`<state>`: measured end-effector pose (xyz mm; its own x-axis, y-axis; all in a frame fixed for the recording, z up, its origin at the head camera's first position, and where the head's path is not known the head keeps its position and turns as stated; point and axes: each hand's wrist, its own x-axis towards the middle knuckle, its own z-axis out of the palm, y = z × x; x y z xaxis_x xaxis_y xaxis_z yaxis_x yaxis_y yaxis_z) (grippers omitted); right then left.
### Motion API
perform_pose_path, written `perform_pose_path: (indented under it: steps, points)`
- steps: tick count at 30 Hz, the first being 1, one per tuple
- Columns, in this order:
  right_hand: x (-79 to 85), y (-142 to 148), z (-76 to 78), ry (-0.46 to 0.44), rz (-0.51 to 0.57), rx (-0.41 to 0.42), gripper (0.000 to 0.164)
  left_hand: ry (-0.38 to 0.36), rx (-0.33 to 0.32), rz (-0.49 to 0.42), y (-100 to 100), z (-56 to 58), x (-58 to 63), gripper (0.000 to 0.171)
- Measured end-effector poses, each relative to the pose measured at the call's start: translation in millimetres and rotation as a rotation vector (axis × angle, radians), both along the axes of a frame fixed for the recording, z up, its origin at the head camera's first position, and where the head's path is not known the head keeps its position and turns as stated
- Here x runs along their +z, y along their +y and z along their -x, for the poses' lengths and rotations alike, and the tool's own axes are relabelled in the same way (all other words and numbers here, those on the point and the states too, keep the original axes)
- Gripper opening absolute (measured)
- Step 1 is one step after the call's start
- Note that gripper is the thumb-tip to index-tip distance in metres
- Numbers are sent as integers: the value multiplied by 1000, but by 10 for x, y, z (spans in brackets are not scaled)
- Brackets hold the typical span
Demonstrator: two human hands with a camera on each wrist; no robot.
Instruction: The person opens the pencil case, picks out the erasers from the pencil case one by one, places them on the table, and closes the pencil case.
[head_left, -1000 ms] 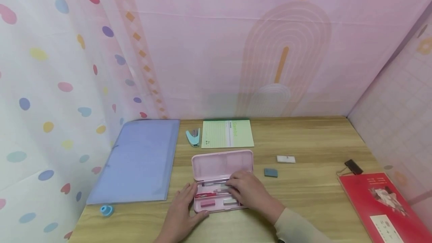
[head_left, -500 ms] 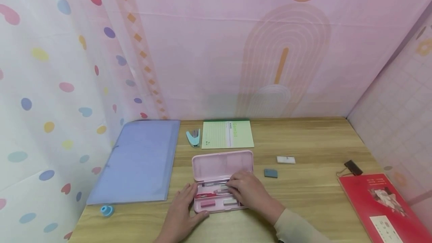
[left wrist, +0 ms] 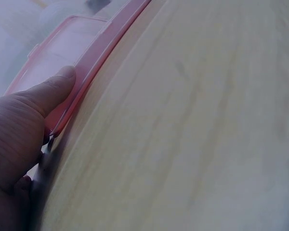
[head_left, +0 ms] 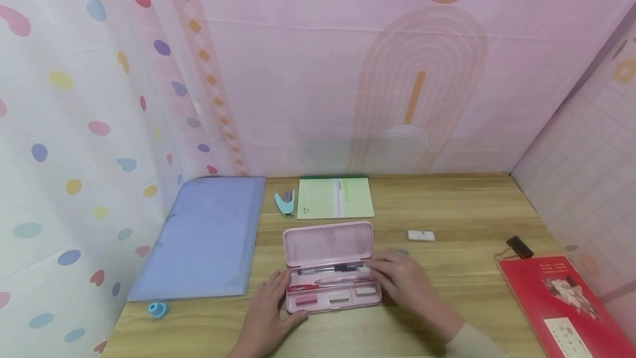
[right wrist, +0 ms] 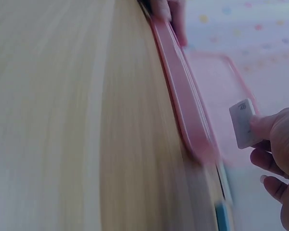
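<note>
A pink pencil case (head_left: 328, 244) lies with its lid up on the table. My left hand (head_left: 268, 311) holds its left end, thumb at the front wall and fingers along the side. My right hand (head_left: 409, 286) is at the case's right end and pinches a white eraser (right wrist: 243, 123) marked 4B, tilted up between thumb and fingers. In the case's back compartment lie a black-gripped pen (head_left: 343, 267), a pale pen (head_left: 343, 280) and a red pen (head_left: 303, 288). Along the front are a pink eraser (head_left: 306, 299) and two white erasers (head_left: 339, 297).
Behind the case are a mint stapler (head_left: 285, 203) and a green notepad (head_left: 334, 198). A blue folder (head_left: 203, 236) and blue sharpener (head_left: 158, 310) lie left. To the right are another white eraser (head_left: 420, 235), a binder clip (head_left: 520, 247) and a red book (head_left: 566, 303).
My right hand has drawn back to the right from inside the case, uncovering the pens and right front eraser, and now partly covers the blue-grey eraser. My left hand has stayed put.
</note>
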<state>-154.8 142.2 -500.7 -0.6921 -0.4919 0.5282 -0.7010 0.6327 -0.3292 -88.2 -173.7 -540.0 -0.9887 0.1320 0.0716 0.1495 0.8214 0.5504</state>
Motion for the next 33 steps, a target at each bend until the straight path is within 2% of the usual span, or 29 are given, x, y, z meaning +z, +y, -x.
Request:
perform_pose_path:
  steps: [4,8,11,15,21,29,33]
  points:
    - [-10,400,21,7,-18,-121,19,-5,5,-3,-11,0,16,99]
    - [-21,755,58,-38,-71,-263,17,-11,10,-3,-22,-1,19,99]
    - [-32,946,99,-80,-100,-321,16,-12,11,-1,-28,-1,9,99]
    - [-42,1057,152,-122,-124,-345,16,-23,13,-6,-31,-2,-2,100]
    - [-69,1058,226,-184,-161,-346,16,-53,19,-18,-3,-3,-7,100]
    - [-102,1074,218,-194,-175,-335,15,-8,0,-13,8,7,-18,99]
    - [-101,1077,191,-229,-169,-337,18,5,-2,-8,-1,22,-24,99]
